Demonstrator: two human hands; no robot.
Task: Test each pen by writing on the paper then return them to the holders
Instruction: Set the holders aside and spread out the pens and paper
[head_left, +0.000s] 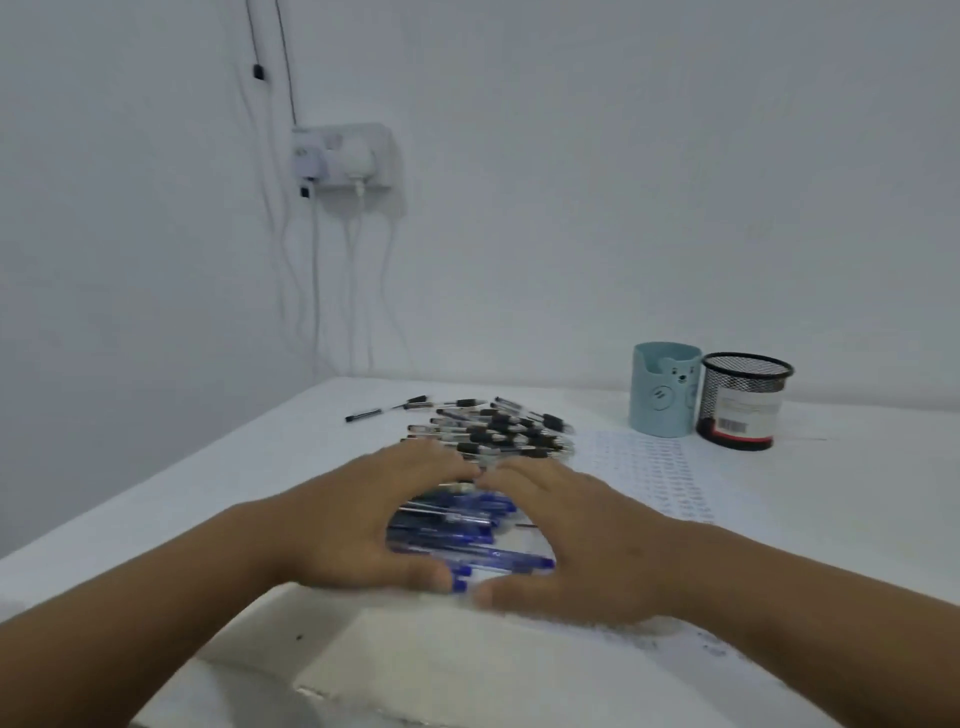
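Both hands lay cupped around a heap of blue pens (457, 530) at the near middle of the white worktop (156, 519), the left hand (353, 519) on the left of the heap and the right hand (576, 540) on its right, fingers bent inward and fingertips almost meeting on the far side, thumbs closing in along the near side. Motion blur softened the fingers, so whether they truly gripped the pens or only pressed against them could not be told. Behind the worktop rose a plain white wall (623, 182), with a socket plate (343, 156) holding plugs and white cables hanging down from it on the far left. A sheet of paper (660, 478) covered with rows of small marks lay to the right of the hands. Just beyond the hands sat a second heap, of black pens (498, 431), with a couple of strays lying apart toward the far left. At the far right stood two holders side by side and touching or nearly so: a pale blue cup (662, 389) with a bear face, and to its right a black mesh cup (743, 400) with a label.
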